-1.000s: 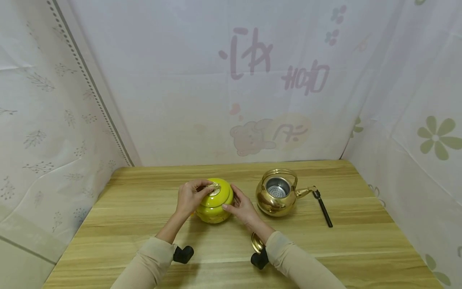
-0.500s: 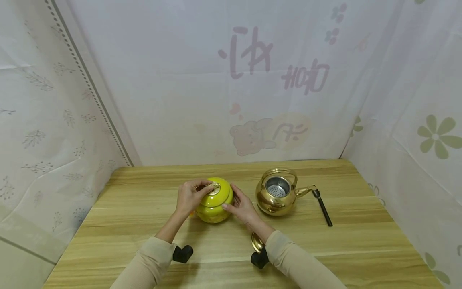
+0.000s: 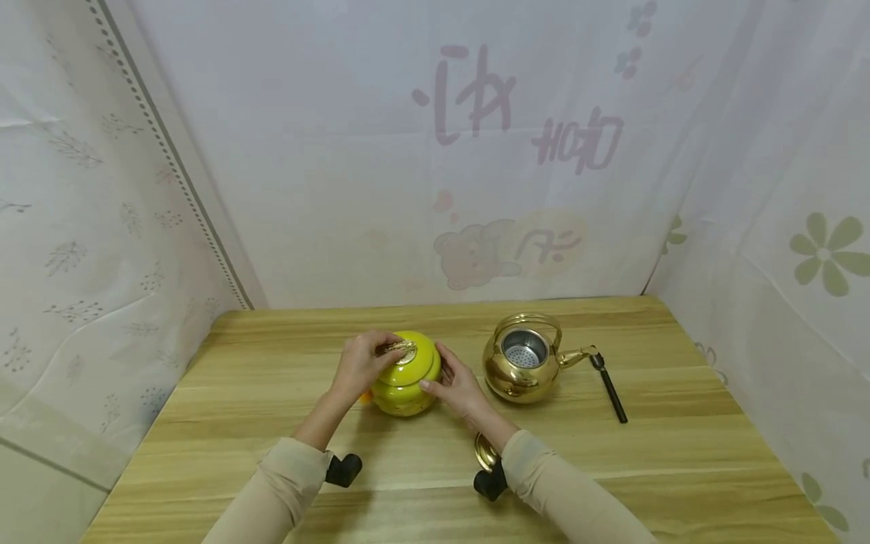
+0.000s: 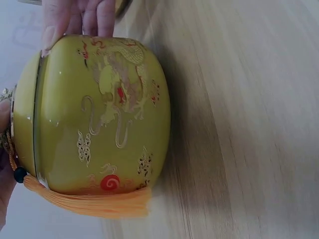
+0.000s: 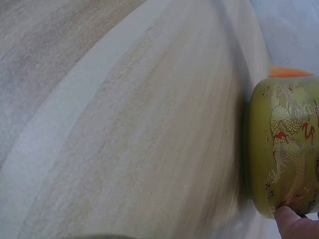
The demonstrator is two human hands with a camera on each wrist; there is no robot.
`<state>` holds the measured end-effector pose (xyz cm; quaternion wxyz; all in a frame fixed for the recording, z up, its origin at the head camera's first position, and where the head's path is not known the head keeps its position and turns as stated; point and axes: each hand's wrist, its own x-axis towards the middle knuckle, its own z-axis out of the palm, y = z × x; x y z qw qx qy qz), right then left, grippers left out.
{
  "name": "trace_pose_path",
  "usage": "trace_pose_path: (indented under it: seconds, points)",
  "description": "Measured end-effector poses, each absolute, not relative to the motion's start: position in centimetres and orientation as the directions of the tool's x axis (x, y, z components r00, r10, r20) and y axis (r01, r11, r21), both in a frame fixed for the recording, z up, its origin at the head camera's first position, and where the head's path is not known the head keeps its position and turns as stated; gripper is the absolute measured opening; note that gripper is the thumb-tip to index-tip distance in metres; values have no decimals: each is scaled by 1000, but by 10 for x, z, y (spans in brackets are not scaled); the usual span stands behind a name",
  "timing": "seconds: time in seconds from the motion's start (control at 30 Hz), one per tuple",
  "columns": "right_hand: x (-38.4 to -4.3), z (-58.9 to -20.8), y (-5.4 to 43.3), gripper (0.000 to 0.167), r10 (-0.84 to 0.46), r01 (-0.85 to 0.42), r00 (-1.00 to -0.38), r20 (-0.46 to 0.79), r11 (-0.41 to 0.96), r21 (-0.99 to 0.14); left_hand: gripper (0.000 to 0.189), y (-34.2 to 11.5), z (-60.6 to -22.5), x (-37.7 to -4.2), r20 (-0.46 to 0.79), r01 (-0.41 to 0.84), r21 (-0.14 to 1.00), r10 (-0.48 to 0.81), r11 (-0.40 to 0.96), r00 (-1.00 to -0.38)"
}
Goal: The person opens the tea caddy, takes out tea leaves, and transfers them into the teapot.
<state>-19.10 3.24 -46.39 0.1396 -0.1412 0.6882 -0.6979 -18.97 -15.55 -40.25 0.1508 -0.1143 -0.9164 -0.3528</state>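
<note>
A glossy yellow lidded jar (image 3: pixel 405 399) stands upright on the wooden table in the head view. My left hand (image 3: pixel 359 366) pinches the gold knob (image 3: pixel 408 350) on its lid (image 3: pixel 423 357), which sits on the jar. The right hand (image 3: pixel 464 389) grips the jar's right side, thumb in front and fingers behind. A dragon pattern decorates the jar (image 4: pixel 109 109) in the left wrist view, and an orange tassel (image 4: pixel 94 204) hangs from the knob down its side. In the right wrist view, a thumb (image 5: pixel 294 224) presses against the jar (image 5: pixel 284 149).
Right of the jar stands a gold teapot (image 3: pixel 506 378), uncovered, with a perforated strainer (image 3: pixel 525 355) inside. By its spout lies a slim black-handled tool (image 3: pixel 613 393). A gold lid (image 3: pixel 485 452) rests partly hidden under the right forearm. Patterned cloth (image 3: pixel 326 189) borders the table (image 3: pixel 224 408).
The head view has shifted slightly. Both hands keep the same hold on the jar and its knob, and the lid remains seated.
</note>
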Motion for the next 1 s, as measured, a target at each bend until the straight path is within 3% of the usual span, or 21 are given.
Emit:
trace_pose_path:
  seconds: [0.43, 0.83, 1.0]
  points:
    - [-191, -464, 34, 77, -387, -9, -922, 12, -10, -1000, 12, -157, -408, -191, 436, 378, 641, 88, 668, -896]
    - [-192, -465, 32, 77, -389, -6, -921, 8, -7, -1000, 14, -161, -409, -192, 407, 360, 679, 79, 639, -910]
    - [-193, -463, 34, 77, -390, -11, -921, 14, -10, -1000, 17, -161, -402, -195, 384, 322, 742, 21, 588, -923]
